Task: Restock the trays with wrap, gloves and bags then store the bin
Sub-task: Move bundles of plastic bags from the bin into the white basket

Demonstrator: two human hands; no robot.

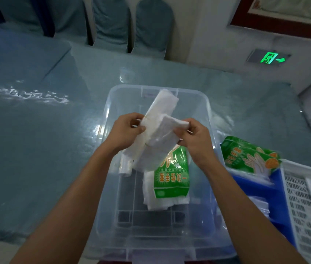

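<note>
From the head camera, both hands hold a bundle of white plastic bags [156,130] above a clear plastic bin [210,119]. The left hand [127,130] pinches the bundle's left edge between thumb and fingers; the right hand [194,137] grips a folded corner on the right side. The bundle is thin, soft, crinkled film, folded flat into a long strip that tilts up and away toward the far wall of the bin.

Inside the bin lies a green glove packet [170,180] with orange lettering, glossy and rectangular, resting on a second stack of white folded bags [151,199]. A small translucent roll [126,165] sits at the left inside the bin, partly hidden by the left forearm. The bin has rounded corners, a thick rim and a ribbed floor, much of it bare at the near end.

Just right of the bin, two more green glove packs [251,157] rest on the far end of a blue tray [276,189]. Right of that stands a white slotted tray [299,206] holding something white and flat. All sit on a table [36,140] under shiny blue-grey sheeting, broad and open to the left. Covered chairs [150,25] line the far edge.
</note>
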